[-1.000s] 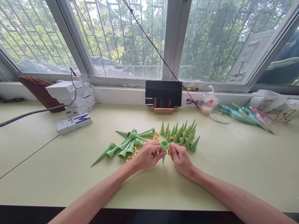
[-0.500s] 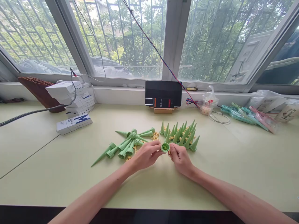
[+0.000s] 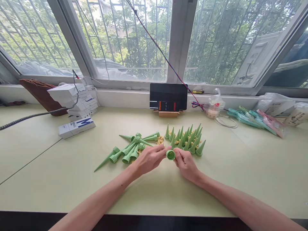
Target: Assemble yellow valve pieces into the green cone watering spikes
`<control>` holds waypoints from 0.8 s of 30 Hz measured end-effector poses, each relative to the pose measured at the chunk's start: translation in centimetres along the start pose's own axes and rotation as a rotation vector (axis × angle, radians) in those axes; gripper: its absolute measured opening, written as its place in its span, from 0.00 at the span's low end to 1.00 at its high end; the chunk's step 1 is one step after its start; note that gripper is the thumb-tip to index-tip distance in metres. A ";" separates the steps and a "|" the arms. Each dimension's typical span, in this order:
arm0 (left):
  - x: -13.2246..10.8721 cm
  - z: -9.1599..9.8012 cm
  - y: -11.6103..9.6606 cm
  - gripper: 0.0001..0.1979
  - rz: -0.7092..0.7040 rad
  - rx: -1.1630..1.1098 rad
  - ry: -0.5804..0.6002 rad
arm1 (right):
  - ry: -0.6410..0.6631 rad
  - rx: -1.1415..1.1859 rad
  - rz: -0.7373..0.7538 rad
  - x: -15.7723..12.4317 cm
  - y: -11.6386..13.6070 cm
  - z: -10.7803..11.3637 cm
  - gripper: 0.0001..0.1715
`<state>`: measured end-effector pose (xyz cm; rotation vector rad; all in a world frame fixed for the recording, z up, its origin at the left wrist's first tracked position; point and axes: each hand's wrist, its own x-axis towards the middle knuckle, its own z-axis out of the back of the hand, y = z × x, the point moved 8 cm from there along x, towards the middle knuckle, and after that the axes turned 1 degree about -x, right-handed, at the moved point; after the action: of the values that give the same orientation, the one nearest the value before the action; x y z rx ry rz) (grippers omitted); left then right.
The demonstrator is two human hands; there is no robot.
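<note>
Pale worktop (image 3: pixel 240 173) beneath barred windows (image 3: pixel 134 38) — fingers of left hand (image 3: pixel 149 158) and right hand (image 3: pixel 186 164) tight around green spike (image 3: pixel 170 155)

Green spikes (image 3: pixel 185 139), pale-green table (image 3: pixel 240 166)

Held green plastic hollow spike (image 3: pixel 170 154) and green plastic cone spikes (image 3: pixel 190 141): smooth, matt moulded finish. Pale green tabletop (image 3: pixel 72 186) smooth, slight sheen. Black flat tablet screen (image 3: pixel 168 93) glossy; stacked white boxes (image 3: pixel 72 94) matt card.
</note>
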<state>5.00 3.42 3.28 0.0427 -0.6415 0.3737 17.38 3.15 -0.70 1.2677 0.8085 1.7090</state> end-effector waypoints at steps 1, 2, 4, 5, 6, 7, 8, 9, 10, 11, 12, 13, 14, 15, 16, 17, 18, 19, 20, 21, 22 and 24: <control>0.0 -0.1 0.0 0.15 0.010 -0.014 0.006 | 0.001 0.001 0.001 0.0 0.0 0.0 0.25; 0.0 -0.2 0.0 0.14 0.022 -0.029 0.014 | 0.001 0.001 0.002 0.0 0.0 0.0 0.25; 0.0 -0.4 0.1 0.12 0.056 -0.058 0.033 | -0.003 -0.006 0.002 0.0 -0.1 0.0 0.25; 0.0 -0.5 0.1 0.12 0.070 -0.074 0.041 | -0.004 -0.010 0.001 0.0 -0.1 0.0 0.25; 0.1 -0.6 0.1 0.12 0.084 -0.090 0.050 | -0.006 -0.014 0.001 0.0 -0.1 0.0 0.25; 0.1 -0.6 0.1 0.12 0.096 -0.108 0.057 | -0.008 -0.017 0.003 0.0 -0.1 0.1 0.25; 0.1 -0.6 0.1 0.12 0.107 -0.128 0.063 | -0.009 -0.021 0.005 0.0 0.0 0.1 0.25; 0.2 -0.6 0.1 0.12 0.117 -0.150 0.062 | -0.013 -0.025 0.008 0.0 0.0 0.1 0.25; 0.3 -0.6 0.1 0.12 0.126 -0.172 0.061 | -0.017 -0.030 0.011 -0.1 0.1 0.2 0.25; 0.3 -0.6 0.1 0.12 0.136 -0.193 0.060 | -0.024 -0.037 0.013 -0.1 0.1 0.2 0.25; 0.4 -0.6 0.1 0.12 0.145 -0.213 0.060 | -0.030 -0.043 0.015 -0.1 0.2 0.3 0.25; 0.4 -0.6 0.0 0.12 0.154 -0.230 0.059 | -0.034 -0.050 0.016 -0.2 0.2 0.3 0.25; 0.5 -0.6 0.0 0.12 0.161 -0.245 0.059 | -0.037 -0.055 0.017 -0.2 0.2 0.3 0.25; 0.5 -0.7 0.0 0.12 0.167 -0.260 0.058 | -0.040 -0.059 0.017 -0.2 0.2 0.3 0.25; 0.6 -0.7 0.0 0.12 0.171 -0.277 0.056 | -0.041 -0.065 0.016 -0.3 0.2 0.4 0.25; 0.6 -0.7 -0.1 0.12 0.175 -0.294 0.046 | -0.043 -0.071 0.016 -0.3 0.2 0.4 0.25; 0.7 -0.6 -0.1 0.13 0.177 -0.315 0.032 | -0.046 -0.079 0.016 -0.3 0.2 0.4 0.25; 0.7 -0.5 -0.1 0.14 0.181 -0.338 0.015 | -0.049 -0.086 0.016 -0.3 0.1 0.5 0.26; 0.8 -0.5 -0.1 0.15 0.190 -0.364 -0.003 | -0.051 -0.091 0.016 -0.3 0.1 0.5 0.26; 0.9 -0.4 -0.1 0.16 0.203 -0.391 -0.019 | -0.052 -0.094 0.017 -0.3 0.1 0.6 0.26; 0.9 -0.4 0.0 0.18 0.222 -0.420 -0.028 | -0.052 -0.096 0.020 -0.3 0.2 0.6 0.26; 0.9 -0.6 0.2 0.19 0.278 -0.484 -0.021 | -0.054 -0.102 0.024 -0.2 0.2 0.6 0.25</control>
<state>5.93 4.01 3.34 -0.5090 -0.7465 0.4768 17.92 2.85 -0.43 1.2536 0.6686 1.7058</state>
